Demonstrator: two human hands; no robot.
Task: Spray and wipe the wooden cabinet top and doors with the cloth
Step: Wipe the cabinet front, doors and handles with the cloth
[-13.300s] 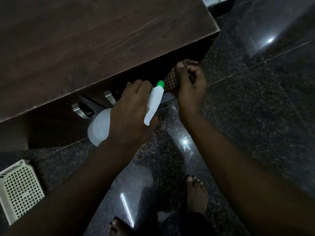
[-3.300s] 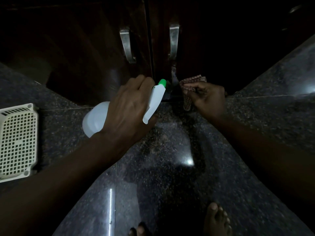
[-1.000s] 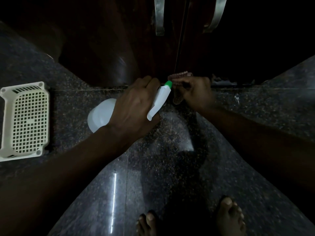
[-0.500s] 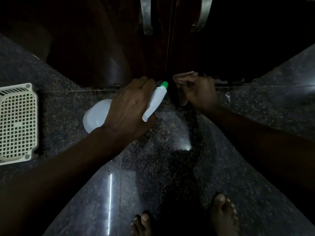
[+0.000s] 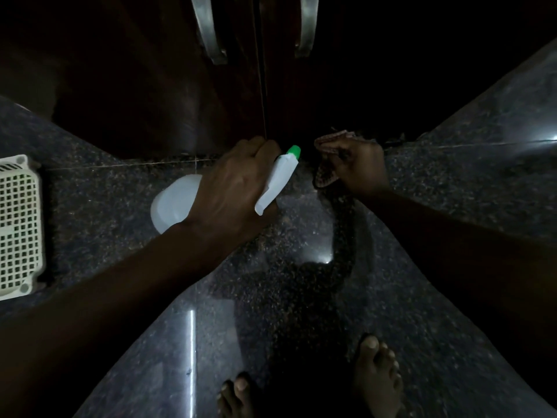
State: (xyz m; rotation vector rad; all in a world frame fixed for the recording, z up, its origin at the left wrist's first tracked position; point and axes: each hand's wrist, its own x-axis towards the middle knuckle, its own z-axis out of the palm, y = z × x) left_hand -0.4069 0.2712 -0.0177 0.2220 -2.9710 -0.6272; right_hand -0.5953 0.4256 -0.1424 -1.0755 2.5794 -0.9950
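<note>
Since half a second ago, the right hand (image 5: 358, 167) has slid a little further right along the foot of the cabinet doors (image 5: 168, 95), while the left hand (image 5: 232, 188) has hardly shifted. I read this as the wiping step on the lower edge of the right-hand door, low where the wood meets the floor (image 5: 301, 297). The right hand's fingers are curled tight round the bunched cloth (image 5: 324, 178), a fold showing above the knuckles and another hanging below; whether the cloth is pressed flat on the wood I cannot tell in this gloom. The left hand is wrapped round the neck of the spray bottle (image 5: 171, 203), its green nozzle aimed at the seam between the doors and just beside the cloth hand, the two hands near but apart. Next, I judge, comes either another squirt on the door or a longer sweep of the cloth up the panel toward the handles (image 5: 208, 28), keeping firm pressure so the dark wood does not streak.
</note>
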